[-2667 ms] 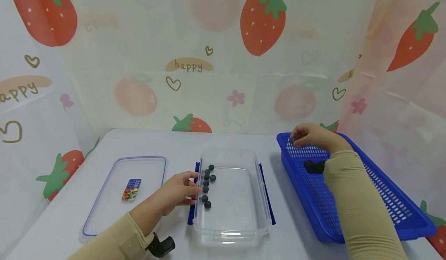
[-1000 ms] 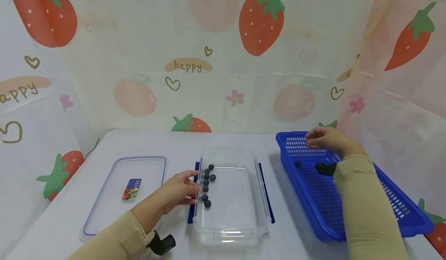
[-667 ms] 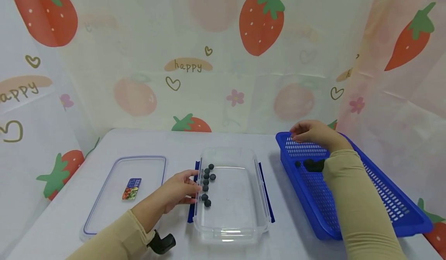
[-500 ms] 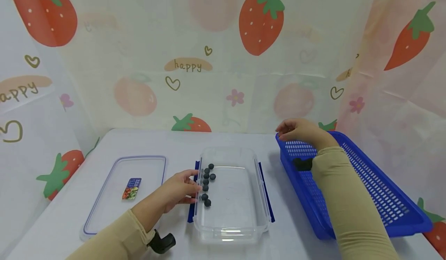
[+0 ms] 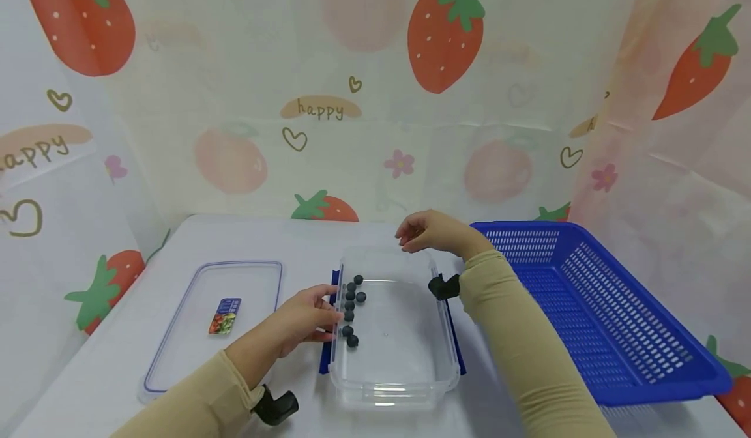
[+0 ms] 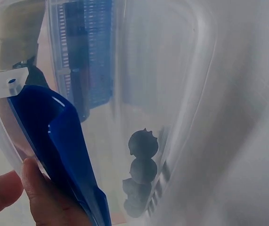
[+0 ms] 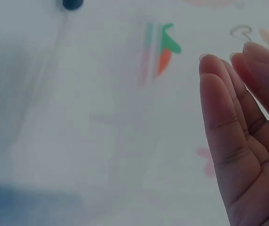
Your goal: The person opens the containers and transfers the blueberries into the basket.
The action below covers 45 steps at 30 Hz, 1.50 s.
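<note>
A clear plastic food container (image 5: 399, 360) with blue side latches stands lidless on the table. Several blueberries (image 5: 360, 297) lie along its left side, and the left wrist view shows a few blueberries (image 6: 143, 143) through the clear wall. My left hand (image 5: 302, 321) holds the container's left edge; in the left wrist view its fingers are beside the blue latch (image 6: 68, 146). Above the container's far end hovers my right hand (image 5: 437, 233), holding nothing, its fingers loosely bent. The right wrist view shows those fingers (image 7: 224, 122) in front of the patterned backdrop.
A blue perforated basket (image 5: 651, 395) stands to the right, partly behind my right sleeve. On the left lies a clear lid (image 5: 170, 353) with a blue seal and a printed label (image 5: 225, 316). A strawberry-patterned backdrop (image 5: 375, 184) closes off the table's back.
My right hand let a blueberry go into the basket, then moved left from there to above the container. My left hand stays at the container's edge. My sleeve now hides the basket's blueberry.
</note>
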Each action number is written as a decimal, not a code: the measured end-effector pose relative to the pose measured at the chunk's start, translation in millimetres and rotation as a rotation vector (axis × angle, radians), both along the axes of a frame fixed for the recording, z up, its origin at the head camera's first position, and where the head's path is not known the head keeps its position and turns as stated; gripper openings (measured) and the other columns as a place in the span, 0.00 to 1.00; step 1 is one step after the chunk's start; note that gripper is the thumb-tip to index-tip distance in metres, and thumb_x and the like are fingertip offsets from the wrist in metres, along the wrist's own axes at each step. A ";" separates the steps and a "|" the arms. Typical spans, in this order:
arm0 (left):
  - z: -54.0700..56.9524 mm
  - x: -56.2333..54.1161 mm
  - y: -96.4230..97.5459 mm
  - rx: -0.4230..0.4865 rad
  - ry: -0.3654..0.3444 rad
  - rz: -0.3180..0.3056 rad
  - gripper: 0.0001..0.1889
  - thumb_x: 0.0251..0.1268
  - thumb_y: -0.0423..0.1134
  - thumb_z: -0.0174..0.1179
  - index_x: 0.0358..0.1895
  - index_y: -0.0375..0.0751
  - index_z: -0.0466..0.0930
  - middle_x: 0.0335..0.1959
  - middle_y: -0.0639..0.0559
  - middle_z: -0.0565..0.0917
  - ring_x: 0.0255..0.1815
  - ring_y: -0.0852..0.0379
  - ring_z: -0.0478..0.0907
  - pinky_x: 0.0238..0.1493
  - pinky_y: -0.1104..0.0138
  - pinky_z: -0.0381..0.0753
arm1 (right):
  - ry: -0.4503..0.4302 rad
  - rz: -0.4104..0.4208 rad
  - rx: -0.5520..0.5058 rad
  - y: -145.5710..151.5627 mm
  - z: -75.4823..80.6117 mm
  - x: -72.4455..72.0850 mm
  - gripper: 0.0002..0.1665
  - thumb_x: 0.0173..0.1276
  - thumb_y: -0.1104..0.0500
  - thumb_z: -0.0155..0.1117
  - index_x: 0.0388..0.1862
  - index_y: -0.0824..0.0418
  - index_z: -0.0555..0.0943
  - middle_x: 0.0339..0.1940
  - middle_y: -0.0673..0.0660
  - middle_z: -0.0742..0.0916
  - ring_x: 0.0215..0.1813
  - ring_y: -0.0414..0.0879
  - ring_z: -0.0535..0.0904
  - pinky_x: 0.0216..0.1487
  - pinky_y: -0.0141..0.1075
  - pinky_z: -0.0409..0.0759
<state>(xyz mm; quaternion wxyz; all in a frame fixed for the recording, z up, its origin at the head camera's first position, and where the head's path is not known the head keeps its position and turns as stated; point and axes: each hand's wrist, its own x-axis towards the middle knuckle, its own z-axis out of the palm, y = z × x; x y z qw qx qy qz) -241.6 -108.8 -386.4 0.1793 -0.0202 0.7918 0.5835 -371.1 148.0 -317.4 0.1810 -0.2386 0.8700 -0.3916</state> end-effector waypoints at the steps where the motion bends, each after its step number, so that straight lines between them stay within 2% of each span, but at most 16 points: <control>1: 0.1 0.3 0.5 -0.001 0.001 -0.001 0.31 0.58 0.34 0.61 0.66 0.43 0.60 0.39 0.40 0.76 0.36 0.53 0.78 0.36 0.64 0.83 | -0.010 0.009 0.000 -5.5 -2.8 0.5 0.13 0.58 0.66 0.64 0.43 0.63 0.78 0.37 0.58 0.82 0.43 0.49 0.79 0.47 0.38 0.79; 7: 0.2 0.3 3.0 0.001 0.003 -0.009 0.31 0.59 0.34 0.60 0.66 0.42 0.60 0.39 0.40 0.76 0.36 0.53 0.78 0.36 0.63 0.83 | -0.065 0.028 -0.005 -32.5 -18.0 2.2 0.13 0.58 0.67 0.64 0.43 0.64 0.79 0.37 0.57 0.83 0.45 0.54 0.79 0.47 0.37 0.80; 14: -0.8 -2.5 1.9 0.006 -0.016 0.001 0.31 0.59 0.34 0.60 0.66 0.43 0.60 0.39 0.41 0.76 0.35 0.52 0.78 0.36 0.63 0.83 | -0.113 0.060 0.029 -57.5 -35.3 2.3 0.11 0.59 0.68 0.63 0.41 0.63 0.80 0.35 0.57 0.82 0.42 0.51 0.80 0.45 0.35 0.80; 22: 0.8 -1.0 3.5 0.005 -0.012 -0.004 0.31 0.59 0.34 0.60 0.66 0.42 0.60 0.39 0.40 0.76 0.35 0.52 0.79 0.36 0.63 0.83 | -0.135 0.086 0.080 -64.4 -52.7 -1.0 0.13 0.58 0.69 0.63 0.44 0.68 0.79 0.33 0.57 0.82 0.37 0.46 0.79 0.43 0.34 0.81; 26: -0.6 -2.3 2.5 0.011 -0.013 -0.005 0.31 0.59 0.34 0.59 0.66 0.42 0.60 0.39 0.40 0.76 0.35 0.52 0.78 0.36 0.63 0.83 | -0.151 0.103 0.130 -68.4 -62.2 -3.5 0.12 0.57 0.69 0.64 0.42 0.65 0.80 0.34 0.56 0.81 0.37 0.46 0.78 0.43 0.34 0.80; 45: -0.5 0.1 2.1 0.001 -0.002 0.000 0.32 0.59 0.34 0.59 0.67 0.43 0.59 0.39 0.40 0.75 0.36 0.52 0.78 0.36 0.63 0.83 | -0.096 0.149 0.287 -80.1 -80.8 -1.0 0.08 0.55 0.69 0.65 0.34 0.59 0.80 0.32 0.52 0.81 0.35 0.42 0.76 0.38 0.31 0.79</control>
